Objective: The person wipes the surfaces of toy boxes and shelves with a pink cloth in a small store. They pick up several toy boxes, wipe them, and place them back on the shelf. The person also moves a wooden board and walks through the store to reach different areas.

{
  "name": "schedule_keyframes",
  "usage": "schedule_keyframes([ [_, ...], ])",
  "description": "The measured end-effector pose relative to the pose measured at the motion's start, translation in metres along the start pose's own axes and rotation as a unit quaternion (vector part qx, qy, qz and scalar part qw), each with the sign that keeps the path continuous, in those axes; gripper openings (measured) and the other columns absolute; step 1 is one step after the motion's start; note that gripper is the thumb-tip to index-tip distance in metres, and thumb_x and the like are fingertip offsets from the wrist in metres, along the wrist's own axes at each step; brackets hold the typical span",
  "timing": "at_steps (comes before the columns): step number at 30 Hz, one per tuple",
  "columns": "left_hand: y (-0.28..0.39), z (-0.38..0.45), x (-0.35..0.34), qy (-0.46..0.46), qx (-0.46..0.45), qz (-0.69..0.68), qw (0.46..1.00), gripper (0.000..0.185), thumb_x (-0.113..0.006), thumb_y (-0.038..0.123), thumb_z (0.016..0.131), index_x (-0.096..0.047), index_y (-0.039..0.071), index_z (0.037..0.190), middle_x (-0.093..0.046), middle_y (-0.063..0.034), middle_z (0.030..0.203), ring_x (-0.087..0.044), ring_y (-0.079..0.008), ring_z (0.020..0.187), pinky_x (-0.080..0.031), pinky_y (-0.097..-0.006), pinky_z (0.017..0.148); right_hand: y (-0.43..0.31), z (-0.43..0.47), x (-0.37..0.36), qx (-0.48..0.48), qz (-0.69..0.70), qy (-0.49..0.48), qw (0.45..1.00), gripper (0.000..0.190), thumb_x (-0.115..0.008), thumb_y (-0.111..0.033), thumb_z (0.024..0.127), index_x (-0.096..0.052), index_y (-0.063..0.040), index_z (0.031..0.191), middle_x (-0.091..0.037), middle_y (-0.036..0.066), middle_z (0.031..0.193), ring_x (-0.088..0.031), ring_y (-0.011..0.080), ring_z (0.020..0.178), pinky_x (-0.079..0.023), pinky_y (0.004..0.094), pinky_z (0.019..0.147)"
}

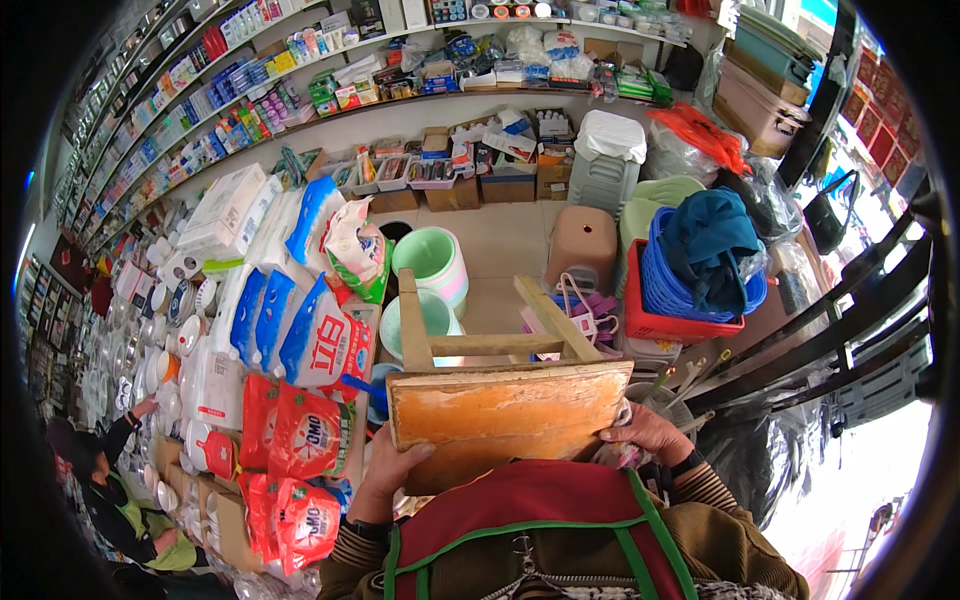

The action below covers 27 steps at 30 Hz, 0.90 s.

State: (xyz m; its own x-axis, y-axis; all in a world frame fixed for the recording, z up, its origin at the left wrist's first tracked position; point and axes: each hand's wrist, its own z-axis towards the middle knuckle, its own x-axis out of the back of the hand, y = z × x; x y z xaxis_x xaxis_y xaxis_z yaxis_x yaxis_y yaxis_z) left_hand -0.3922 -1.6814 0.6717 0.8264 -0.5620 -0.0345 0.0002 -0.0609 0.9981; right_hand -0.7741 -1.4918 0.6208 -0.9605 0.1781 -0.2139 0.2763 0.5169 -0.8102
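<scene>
A worn wooden stool (510, 409) is tilted in front of my body, with its scuffed seat towards me and its legs pointing away. My left hand (396, 459) grips the seat's left edge, thumb on top. At the right edge, my right hand (651, 433) holds the seat, and a crumpled patterned cloth (624, 450) shows by its fingers. Pale green plastic buckets (429, 259) stand on the floor beyond the stool's left legs. Purple and pink hangers (589, 319) lie past its right legs. Most fingers are hidden behind the seat.
OMO detergent bags (311, 435) and blue-white detergent bags (322, 345) are stacked at left. A red basket (675, 326) under a blue basket (660, 289) stands at right. Brown plastic stools (581, 244) stand ahead, below packed shelves. Another person (124, 495) is among bowls at far left.
</scene>
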Motion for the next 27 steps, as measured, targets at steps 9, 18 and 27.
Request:
schedule_keyframes([
  [9, -0.012, 0.147, 0.055, -0.083, 0.043, -0.07, 0.993, 0.065, -0.081, 0.02, 0.079, -0.052, -0.003, 0.132, -0.063, -0.0092, 0.122, -0.059, -0.0168, 0.109, -0.047, -0.0324, 0.095, -0.069, 0.08, -0.006, 0.033, 0.018, 0.075, 0.996, 0.054, -0.083, -0.01, 0.077, -0.061, -0.001, 0.126, -0.068, 0.005, 0.117, -0.061, 0.015, 0.106, -0.048, 0.0305, 0.095],
  [18, -0.012, 0.266, 0.087, -0.168, 0.074, -0.044, 0.982, 0.067, -0.082, 0.022, 0.079, -0.051, -0.005, 0.132, -0.063, -0.0109, 0.123, -0.058, -0.0173, 0.111, -0.046, -0.0326, 0.097, -0.097, 0.135, -0.015, -0.015, 0.028, 0.149, 0.988, 0.051, -0.081, -0.011, 0.079, -0.061, -0.001, 0.124, -0.069, 0.005, 0.112, -0.065, 0.0154, 0.095, -0.051, 0.0301, 0.087],
  [27, -0.027, 0.346, 0.079, -0.153, 0.115, -0.05, 0.98, 0.064, -0.081, 0.026, 0.08, -0.053, -0.006, 0.128, -0.065, -0.0111, 0.118, -0.059, -0.0168, 0.106, -0.048, -0.0323, 0.094, -0.128, 0.195, 0.022, -0.009, 0.072, 0.133, 0.988, 0.049, -0.079, -0.008, 0.08, -0.061, -0.002, 0.125, -0.069, 0.006, 0.114, -0.064, 0.0159, 0.103, -0.051, 0.0306, 0.091],
])
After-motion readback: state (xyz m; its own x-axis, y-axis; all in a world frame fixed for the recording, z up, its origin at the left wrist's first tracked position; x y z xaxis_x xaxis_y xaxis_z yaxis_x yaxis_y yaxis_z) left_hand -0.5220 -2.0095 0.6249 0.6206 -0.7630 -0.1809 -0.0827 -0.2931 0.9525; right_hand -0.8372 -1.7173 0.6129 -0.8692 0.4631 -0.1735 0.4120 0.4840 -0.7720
